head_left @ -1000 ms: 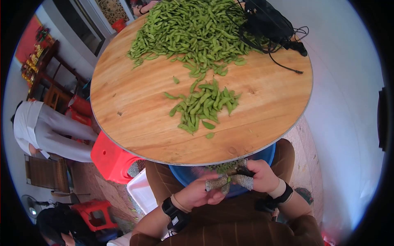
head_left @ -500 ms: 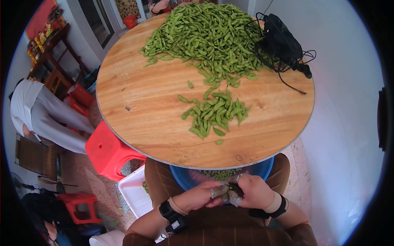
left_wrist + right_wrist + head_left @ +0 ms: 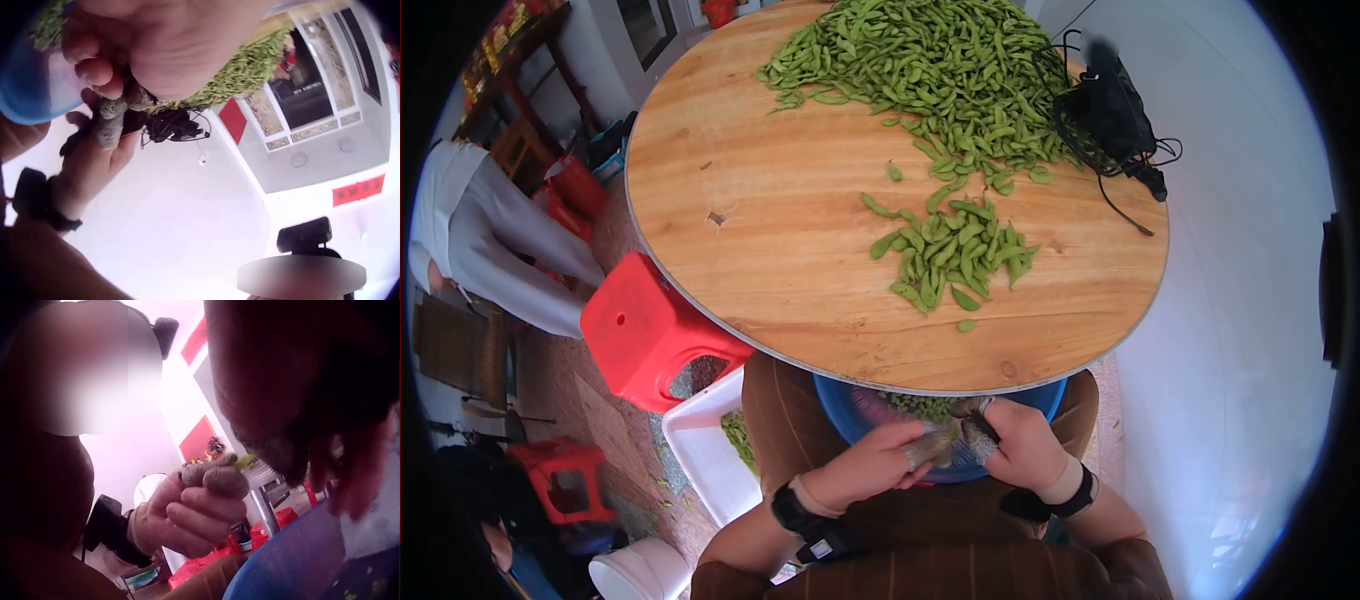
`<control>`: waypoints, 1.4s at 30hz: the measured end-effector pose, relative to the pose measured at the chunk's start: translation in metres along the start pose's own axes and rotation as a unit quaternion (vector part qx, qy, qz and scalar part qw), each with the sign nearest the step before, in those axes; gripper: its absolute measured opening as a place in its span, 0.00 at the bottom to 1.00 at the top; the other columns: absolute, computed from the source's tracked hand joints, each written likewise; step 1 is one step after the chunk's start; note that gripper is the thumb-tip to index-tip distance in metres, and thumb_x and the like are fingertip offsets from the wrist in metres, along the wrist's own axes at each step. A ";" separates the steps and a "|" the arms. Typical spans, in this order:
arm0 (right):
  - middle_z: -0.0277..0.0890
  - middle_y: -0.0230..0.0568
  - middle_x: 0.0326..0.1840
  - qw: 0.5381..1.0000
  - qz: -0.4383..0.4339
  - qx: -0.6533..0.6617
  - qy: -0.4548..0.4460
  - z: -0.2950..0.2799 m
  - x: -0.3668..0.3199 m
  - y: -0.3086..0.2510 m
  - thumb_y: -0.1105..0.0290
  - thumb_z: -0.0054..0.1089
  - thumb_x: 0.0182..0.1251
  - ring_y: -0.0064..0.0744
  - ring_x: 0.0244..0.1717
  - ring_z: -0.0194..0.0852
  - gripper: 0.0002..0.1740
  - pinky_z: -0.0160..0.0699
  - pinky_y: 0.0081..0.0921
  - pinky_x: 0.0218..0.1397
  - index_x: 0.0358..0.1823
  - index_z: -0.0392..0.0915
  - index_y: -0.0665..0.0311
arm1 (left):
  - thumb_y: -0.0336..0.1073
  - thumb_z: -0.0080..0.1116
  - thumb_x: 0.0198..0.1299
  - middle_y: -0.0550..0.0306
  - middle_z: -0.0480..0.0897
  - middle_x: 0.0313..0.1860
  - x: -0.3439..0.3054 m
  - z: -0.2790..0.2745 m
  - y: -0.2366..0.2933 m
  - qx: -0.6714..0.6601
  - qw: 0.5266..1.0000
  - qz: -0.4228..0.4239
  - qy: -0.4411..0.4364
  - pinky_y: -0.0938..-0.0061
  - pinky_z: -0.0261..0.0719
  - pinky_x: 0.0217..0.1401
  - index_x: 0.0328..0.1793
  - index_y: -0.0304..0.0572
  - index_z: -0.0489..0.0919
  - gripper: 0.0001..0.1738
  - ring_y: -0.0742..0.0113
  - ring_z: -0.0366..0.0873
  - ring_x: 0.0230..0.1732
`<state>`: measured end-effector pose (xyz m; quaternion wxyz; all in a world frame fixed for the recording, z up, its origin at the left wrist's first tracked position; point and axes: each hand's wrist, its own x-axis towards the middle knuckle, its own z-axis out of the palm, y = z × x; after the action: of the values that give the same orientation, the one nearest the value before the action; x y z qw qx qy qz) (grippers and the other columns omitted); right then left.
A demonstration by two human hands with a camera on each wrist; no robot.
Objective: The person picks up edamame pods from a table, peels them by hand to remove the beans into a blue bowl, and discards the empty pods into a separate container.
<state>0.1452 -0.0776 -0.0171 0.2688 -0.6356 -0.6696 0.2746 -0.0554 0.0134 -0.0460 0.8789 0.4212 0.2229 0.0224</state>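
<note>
Over the blue basin (image 3: 832, 405) at the lap, both hands come close together, with grey-brown coverings on several fingertips. My left hand (image 3: 858, 468) pinches a green soybean pod (image 3: 246, 462), its end jutting from the covered thumb and finger. The right hand (image 3: 1028, 448) faces it with curled fingers, fingertips right by the pod; I cannot tell whether they grip it too. Shelled green beans (image 3: 922, 406) lie in the basin below. On the round wooden table (image 3: 800, 290), a small pile of pods (image 3: 950, 250) sits before a much larger heap (image 3: 940, 75).
A black bag with cables (image 3: 1110, 115) lies at the table's right edge. To the left stand a red stool (image 3: 635, 320) and a white tray (image 3: 700, 450) with green bits inside. A white bucket (image 3: 640, 572) is lower left. A person in light clothes (image 3: 500, 230) bends at far left.
The hands have drawn slightly apart from their tighter clasp over the basin. The head view has shifted, bringing more of the white tray and the bucket into sight.
</note>
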 end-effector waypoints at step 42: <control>0.75 0.47 0.26 0.996 0.027 0.004 0.090 -0.040 0.052 -0.004 0.69 0.61 0.57 0.47 0.28 0.75 0.09 0.74 0.36 0.32 0.34 0.73 0.67 | 0.28 0.50 0.67 0.57 0.82 0.41 0.008 0.030 0.028 0.185 0.910 0.252 0.272 0.82 0.74 0.34 0.55 0.36 0.74 0.12 0.77 0.75 0.30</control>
<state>0.1684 -0.0250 0.0139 0.3229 -0.6745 -0.6240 0.2267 -0.0318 0.0111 -0.0116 0.6553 0.5964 0.3398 0.3153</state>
